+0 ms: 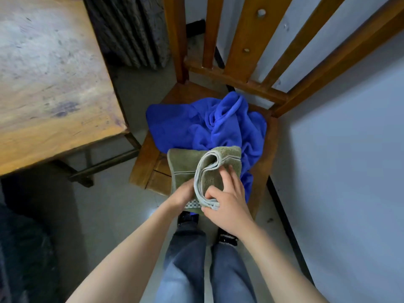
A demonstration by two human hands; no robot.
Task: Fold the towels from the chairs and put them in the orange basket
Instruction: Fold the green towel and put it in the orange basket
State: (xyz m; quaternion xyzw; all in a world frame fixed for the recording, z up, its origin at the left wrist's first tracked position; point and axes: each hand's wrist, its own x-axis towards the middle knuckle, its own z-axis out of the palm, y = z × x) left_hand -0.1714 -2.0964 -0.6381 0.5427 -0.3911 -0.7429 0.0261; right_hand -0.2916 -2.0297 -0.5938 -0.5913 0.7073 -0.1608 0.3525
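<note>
Green towel [185, 165], partly folded, gripped by both hands above the near edge of the chair [144, 162] seat. Left hand [182, 193] curled round its lower left border, fingers hidden beneath the cloth. Right hand [228, 204] pinching the doubled pale hem, thumb on top, fingers spread loosely over the fold. Blue towel [196, 125] crumpled on the seat just beyond both hands, partly under the green one. Wooden table [54, 84] well off to the left of the left hand. Jeans [185, 259] below the wrists.
</note>
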